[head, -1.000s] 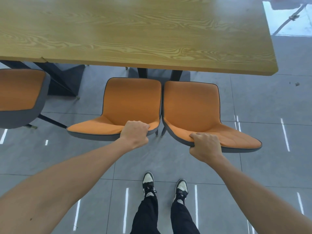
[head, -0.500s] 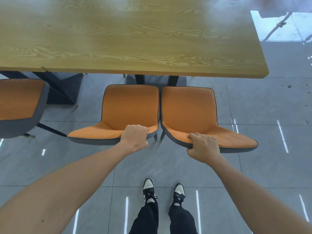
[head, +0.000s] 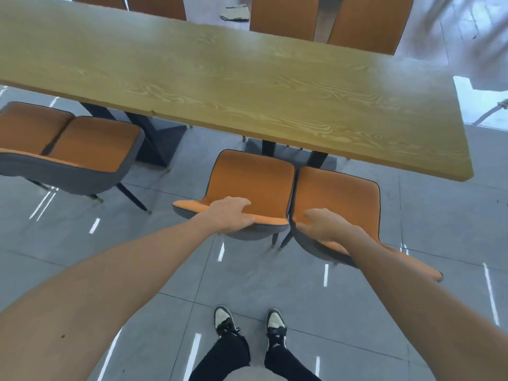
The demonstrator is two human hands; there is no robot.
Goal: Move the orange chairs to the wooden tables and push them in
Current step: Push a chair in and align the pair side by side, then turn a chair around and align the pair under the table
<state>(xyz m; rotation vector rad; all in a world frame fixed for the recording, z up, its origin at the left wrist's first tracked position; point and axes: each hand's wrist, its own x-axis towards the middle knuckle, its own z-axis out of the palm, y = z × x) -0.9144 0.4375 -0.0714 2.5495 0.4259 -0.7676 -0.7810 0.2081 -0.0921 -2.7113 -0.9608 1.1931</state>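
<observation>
Both hands have loosened since half a second ago: then each was a closed fist clamped over the top edge of a chair back, now the left hand (head: 231, 214) lies on the top edge of the left orange chair (head: 251, 185) with fingers spread and only loosely curved, and the right hand (head: 325, 225) has opened, fingers splayed over the top edge of the right orange chair (head: 336, 200); whether it touches the chair cannot be told through the blur. The two chairs stand side by side, backs touching or nearly so, their seats reaching under the near edge of the wooden counter (head: 247, 86), about as far in as before. The view has swung up and turned, so the counter now runs slantwise and more of the room shows: two more orange chairs (head: 90, 144) to the left at the same counter edge, and further chair backs (head: 284, 16) beyond the far side. The person's shoes (head: 224, 320) stand on the grey tiled floor (head: 165, 251), behind the chairs.
</observation>
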